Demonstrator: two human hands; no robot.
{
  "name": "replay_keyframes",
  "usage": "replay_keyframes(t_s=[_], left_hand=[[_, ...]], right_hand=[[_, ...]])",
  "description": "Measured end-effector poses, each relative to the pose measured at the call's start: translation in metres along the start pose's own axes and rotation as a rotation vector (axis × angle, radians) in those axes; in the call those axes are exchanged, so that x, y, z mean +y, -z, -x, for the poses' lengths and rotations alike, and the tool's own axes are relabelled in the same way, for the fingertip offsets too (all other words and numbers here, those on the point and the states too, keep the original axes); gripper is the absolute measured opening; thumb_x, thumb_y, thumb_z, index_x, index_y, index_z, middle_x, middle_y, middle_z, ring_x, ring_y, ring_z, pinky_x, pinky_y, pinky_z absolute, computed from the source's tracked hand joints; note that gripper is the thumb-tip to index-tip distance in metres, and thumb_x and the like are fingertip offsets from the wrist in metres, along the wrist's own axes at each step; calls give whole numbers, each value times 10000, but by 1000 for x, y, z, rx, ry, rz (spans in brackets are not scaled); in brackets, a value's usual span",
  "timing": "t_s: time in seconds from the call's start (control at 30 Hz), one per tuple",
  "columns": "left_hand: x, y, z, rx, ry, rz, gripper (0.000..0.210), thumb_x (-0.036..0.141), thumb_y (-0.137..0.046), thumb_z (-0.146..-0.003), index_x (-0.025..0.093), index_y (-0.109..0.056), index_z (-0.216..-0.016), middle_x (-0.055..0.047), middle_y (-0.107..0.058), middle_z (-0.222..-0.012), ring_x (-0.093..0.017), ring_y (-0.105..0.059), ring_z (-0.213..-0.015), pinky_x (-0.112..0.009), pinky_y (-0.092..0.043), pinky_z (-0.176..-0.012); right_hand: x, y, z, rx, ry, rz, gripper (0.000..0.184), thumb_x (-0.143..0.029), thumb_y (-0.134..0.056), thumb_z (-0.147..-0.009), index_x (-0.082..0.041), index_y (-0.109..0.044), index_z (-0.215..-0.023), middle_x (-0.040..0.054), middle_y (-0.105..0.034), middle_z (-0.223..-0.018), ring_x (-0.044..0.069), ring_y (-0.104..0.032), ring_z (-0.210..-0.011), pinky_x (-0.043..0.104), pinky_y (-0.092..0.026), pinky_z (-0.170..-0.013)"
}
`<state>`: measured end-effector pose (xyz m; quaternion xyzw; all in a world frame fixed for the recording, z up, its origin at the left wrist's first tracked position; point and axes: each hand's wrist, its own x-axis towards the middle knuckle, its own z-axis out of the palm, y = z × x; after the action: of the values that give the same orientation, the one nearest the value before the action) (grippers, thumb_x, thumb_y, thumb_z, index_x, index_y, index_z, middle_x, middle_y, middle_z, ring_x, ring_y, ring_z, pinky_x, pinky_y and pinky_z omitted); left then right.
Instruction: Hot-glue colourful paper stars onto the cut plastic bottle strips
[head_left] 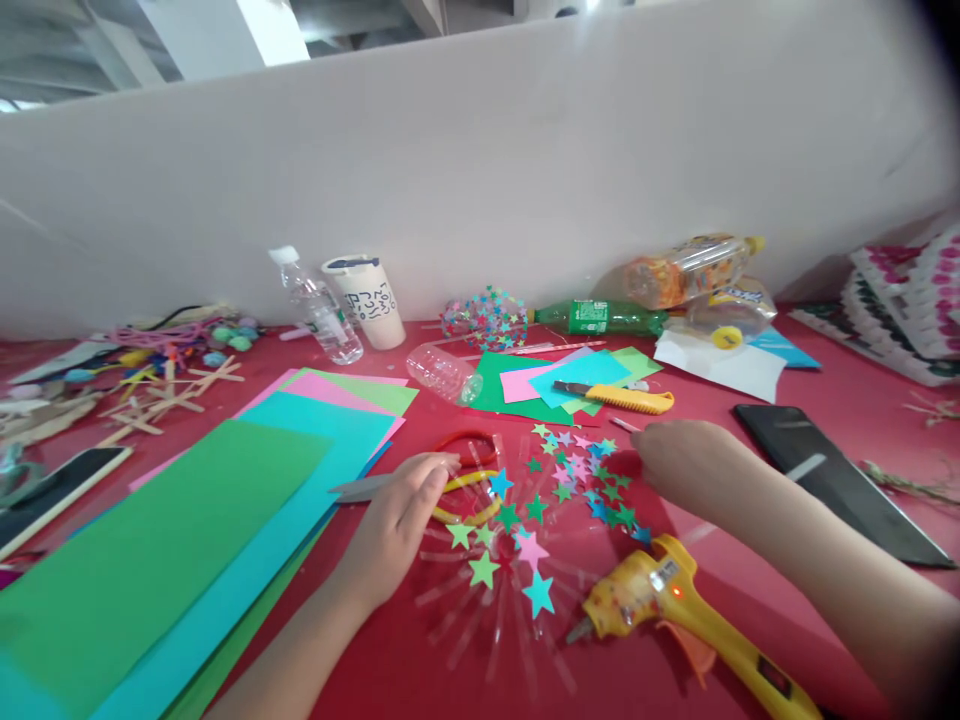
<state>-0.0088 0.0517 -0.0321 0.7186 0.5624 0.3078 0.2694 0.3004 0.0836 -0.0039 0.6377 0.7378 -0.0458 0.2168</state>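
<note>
My left hand (401,512) lies over the scissors (469,482) with red and yellow handles, its fingers loosely stretched forward and partly hidden. Right of it lies a cut piece of clear plastic (491,640), its thin strips fanned out like rays. Paper stars in green, blue and pink, among them a pink star (531,551), rest on the strips. My right hand (679,455) is bent down at the right edge of a pile of small paper stars (577,468). Its fingertips are pressed together beside a thin white stick (624,425); anything in them is hidden.
A yellow glue gun (637,590), its light lit, lies near my right forearm. Coloured paper sheets (180,520) cover the left. Behind are a yellow cutter knife (630,398), a green bottle (600,317), a white cup (371,305) and a star-covered bottle piece (487,318). A black phone (832,480) lies right.
</note>
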Motion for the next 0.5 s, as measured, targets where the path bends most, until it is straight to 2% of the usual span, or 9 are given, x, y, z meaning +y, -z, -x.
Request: replay_keyframes(t_s=[0.13,0.27,0.37,0.43,0.5], left_hand=[[-1,0,0,2,-6,14,436,470,-319,-953,185,-609,-1109,-97,-651,-1210,-239,-555,-1195,-420,-388,-1077],[1,3,-2,30,1,47,455,493,-323,-945,188,-596,-1141,-100,-648,-1229,-269,-547,-1206,-476,-366,-1084],[11,13,-4,169,-1,124,458,505,-339,-943,201,-585,-1182,-79,-616,-1279,-262,-531,-1220,-440,-379,-1075],[23,21,-2,285,-10,201,444,505,-364,-940,208,-594,-1176,-61,-606,-1287,-251,-549,-1189,-391,-424,-1032],[41,26,5,332,-31,287,407,497,-386,-940,224,-613,-1138,-42,-626,-1247,-236,-592,-1111,-347,-486,-947]], right_hand=[[11,7,-1,52,42,-175,265,-338,-574,-934,-162,-597,-1130,66,-631,-1119,194,-635,-941,402,-539,-806],[27,27,13,186,147,-485,203,-342,-571,-926,-168,-630,-1013,41,-658,-992,168,-631,-855,371,-526,-781],[32,39,30,270,301,-806,180,-334,-517,-916,-194,-625,-949,28,-679,-865,150,-646,-774,306,-528,-726],[29,41,40,274,415,-1016,232,-370,-471,-908,-185,-597,-970,32,-683,-791,152,-670,-707,288,-544,-666],[20,38,48,270,497,-1183,275,-408,-452,-898,-168,-560,-978,40,-681,-756,159,-682,-647,297,-559,-620]])
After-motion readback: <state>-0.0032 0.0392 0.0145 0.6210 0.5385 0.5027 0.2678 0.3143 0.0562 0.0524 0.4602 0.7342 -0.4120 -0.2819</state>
